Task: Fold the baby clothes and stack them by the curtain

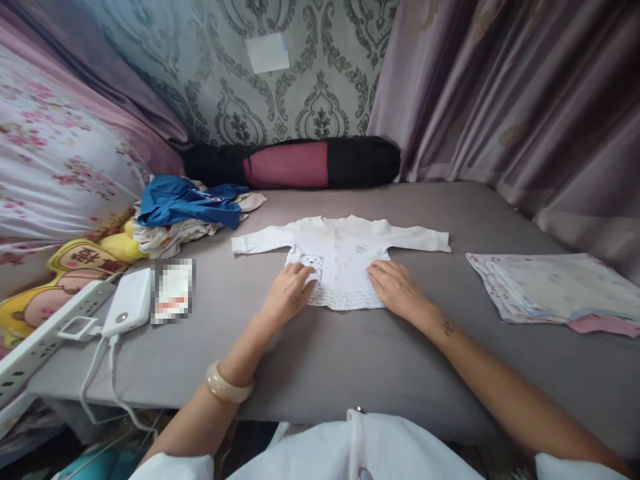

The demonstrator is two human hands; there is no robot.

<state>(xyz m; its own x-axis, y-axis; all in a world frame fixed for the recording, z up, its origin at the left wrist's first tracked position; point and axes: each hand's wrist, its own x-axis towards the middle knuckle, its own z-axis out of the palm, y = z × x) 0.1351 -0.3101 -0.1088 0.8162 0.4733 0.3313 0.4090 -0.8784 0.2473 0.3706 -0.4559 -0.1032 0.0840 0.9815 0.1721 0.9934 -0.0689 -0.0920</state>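
Note:
A small white long-sleeved baby shirt (340, 257) lies flat with both sleeves spread out to the sides. It carries a bear drawing, a small green print and rows of lettering along the hem. My left hand (291, 291) rests on the shirt's lower left side, beside the bear, fingers stretched out and thumb apart. On the lower right side lies my right hand (399, 288), fingers extended over the fabric and slightly blurred. Neither hand has cloth visibly gripped in it.
Folded cloths (555, 287) are stacked at the right. On the left are a blue garment (193, 203) on a heap of clothes, a white power bank (129, 300) with cables, a power strip (50, 327) and yellow cushions (75, 257). A black-and-pink roll (287, 163) lies along the wall.

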